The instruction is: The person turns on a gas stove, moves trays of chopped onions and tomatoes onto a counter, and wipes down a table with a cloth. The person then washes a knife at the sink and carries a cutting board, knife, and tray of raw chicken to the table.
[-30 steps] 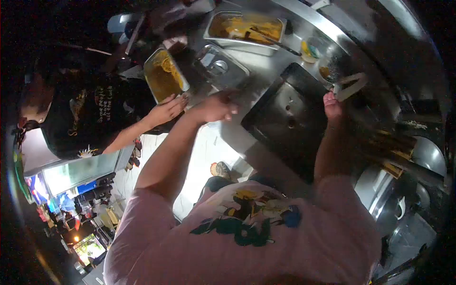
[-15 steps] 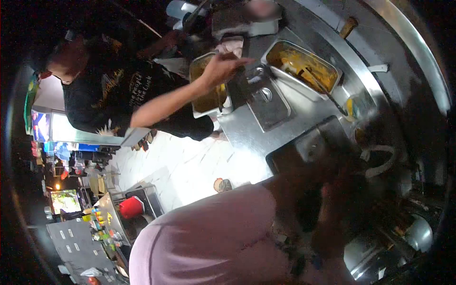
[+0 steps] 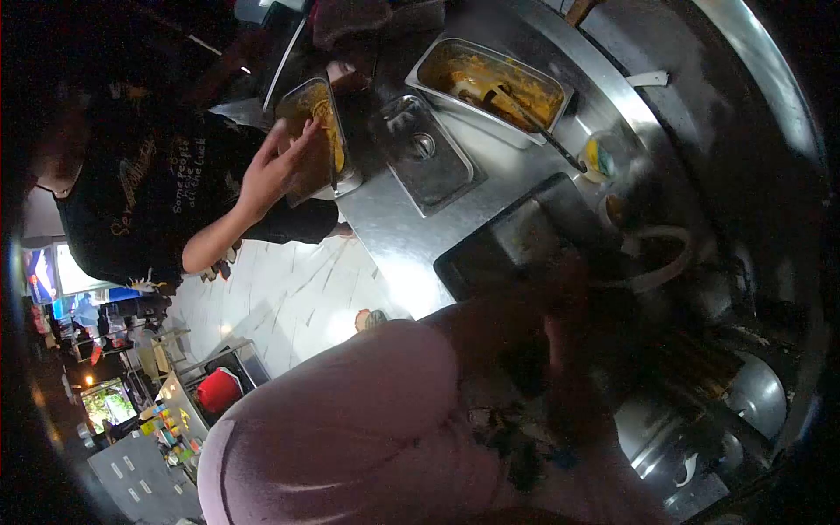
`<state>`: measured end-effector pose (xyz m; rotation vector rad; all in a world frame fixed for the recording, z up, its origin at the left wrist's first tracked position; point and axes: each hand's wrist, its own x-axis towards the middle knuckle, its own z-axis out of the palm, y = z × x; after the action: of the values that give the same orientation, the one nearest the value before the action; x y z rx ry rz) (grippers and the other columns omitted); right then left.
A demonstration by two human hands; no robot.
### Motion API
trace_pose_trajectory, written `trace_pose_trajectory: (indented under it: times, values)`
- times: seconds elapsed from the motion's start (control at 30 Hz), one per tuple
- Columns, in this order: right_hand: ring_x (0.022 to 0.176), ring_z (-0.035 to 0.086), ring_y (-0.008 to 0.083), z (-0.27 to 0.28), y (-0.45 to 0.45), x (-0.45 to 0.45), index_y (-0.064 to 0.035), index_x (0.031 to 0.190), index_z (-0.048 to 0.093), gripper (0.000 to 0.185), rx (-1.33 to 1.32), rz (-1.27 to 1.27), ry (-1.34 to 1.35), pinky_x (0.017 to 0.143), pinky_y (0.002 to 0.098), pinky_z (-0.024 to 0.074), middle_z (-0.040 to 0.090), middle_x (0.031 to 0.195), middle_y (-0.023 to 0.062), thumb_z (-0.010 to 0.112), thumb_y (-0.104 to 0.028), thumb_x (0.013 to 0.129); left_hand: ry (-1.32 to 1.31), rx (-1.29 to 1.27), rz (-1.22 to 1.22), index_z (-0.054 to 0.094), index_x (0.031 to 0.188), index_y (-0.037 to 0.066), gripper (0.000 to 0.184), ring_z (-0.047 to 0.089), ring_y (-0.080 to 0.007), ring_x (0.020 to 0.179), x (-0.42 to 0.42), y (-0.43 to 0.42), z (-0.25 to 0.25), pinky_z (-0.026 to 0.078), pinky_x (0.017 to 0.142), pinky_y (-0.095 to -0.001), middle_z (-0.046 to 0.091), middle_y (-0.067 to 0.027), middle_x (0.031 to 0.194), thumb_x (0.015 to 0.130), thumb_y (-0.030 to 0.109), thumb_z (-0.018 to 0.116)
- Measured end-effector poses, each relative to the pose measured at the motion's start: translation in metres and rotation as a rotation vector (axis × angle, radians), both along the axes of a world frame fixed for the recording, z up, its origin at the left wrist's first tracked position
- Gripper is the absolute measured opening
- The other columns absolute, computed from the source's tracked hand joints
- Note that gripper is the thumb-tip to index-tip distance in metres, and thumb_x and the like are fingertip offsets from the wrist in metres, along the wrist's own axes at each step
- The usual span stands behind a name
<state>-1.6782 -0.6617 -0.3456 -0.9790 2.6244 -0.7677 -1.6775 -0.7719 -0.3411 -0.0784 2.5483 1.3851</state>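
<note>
My left hand (image 3: 567, 273) reaches across my body to the right end of a dark rectangular tray (image 3: 503, 245). It lies in deep shadow and its fingers cannot be made out. My right hand (image 3: 556, 325) is close beside it, also dark, with its fingers hidden. A pale curved loop (image 3: 669, 254) is just right of both hands; whether either hand touches it is unclear. Beyond the tray lie a steel lid (image 3: 429, 157) with a round handle and a steel pan (image 3: 490, 87) of yellow-orange food with a long utensil in it.
At the left a person in a black shirt (image 3: 166, 184) holds a raised, blurred hand (image 3: 271, 171) over another food pan (image 3: 325, 149). A small tub (image 3: 598, 162) sits near the counter's curved steel rim (image 3: 630, 96). Metal bowls (image 3: 757, 398) are at the lower right.
My left arm has swung from near the lid across to the right, beside my right hand. My right hand has come closer to my body. The other person's hand has risen from the left pan.
</note>
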Motion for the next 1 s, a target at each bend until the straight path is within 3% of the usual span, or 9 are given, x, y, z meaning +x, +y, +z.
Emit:
trace_pose_trajectory:
  times: [0.3, 0.5, 0.77, 1.0]
  values:
    - [0.136, 0.05, 0.0283, 0.017, -0.001, -0.012, -0.0047, 0.147, 0.048, 0.056, 0.068, -0.02, 0.03, 0.11, 0.0427, 0.0434, 0.056, 0.145, 0.0133, 0.052, -0.042, 0.106, 0.029, -0.02, -0.019, 0.074, 0.102, 0.003, 0.019, 0.069, -0.0319, 0.094, -0.02, 0.011, 0.017, 0.059, 0.083, -0.0462, 0.07, -0.0193, 0.101, 0.095, 0.016, 0.062]
    - [0.136, 0.05, 0.0282, 0.043, -0.027, -0.077, -0.0049, 0.148, 0.048, 0.056, 0.25, -0.107, 0.046, 0.11, 0.0426, 0.0433, 0.056, 0.145, 0.0133, 0.052, -0.042, 0.106, 0.091, -0.059, -0.063, 0.075, 0.099, 0.002, 0.019, 0.069, -0.0325, 0.095, -0.01, -0.007, 0.027, 0.058, 0.084, -0.0466, 0.07, -0.0201, 0.099, 0.094, 0.016, 0.063]
    - [0.136, 0.05, 0.0282, 0.085, -0.06, -0.121, -0.0053, 0.148, 0.048, 0.057, 0.63, -0.212, -0.012, 0.11, 0.0424, 0.0433, 0.056, 0.145, 0.0132, 0.052, -0.042, 0.106, 0.166, -0.416, -0.219, 0.077, 0.093, 0.001, 0.02, 0.069, -0.0333, 0.096, 0.085, -0.081, -0.058, 0.058, 0.086, -0.0471, 0.071, -0.0211, 0.098, 0.093, 0.016, 0.064]
    - [0.136, 0.05, 0.0281, 0.119, -0.068, -0.09, -0.0055, 0.149, 0.048, 0.057, 0.801, -0.222, -0.048, 0.11, 0.0422, 0.0433, 0.056, 0.145, 0.0132, 0.052, -0.042, 0.106, 0.095, -0.631, -0.244, 0.078, 0.093, 0.001, 0.02, 0.068, -0.0337, 0.099, 0.096, -0.076, -0.083, 0.057, 0.088, -0.0471, 0.071, -0.022, 0.098, 0.092, 0.016, 0.064]
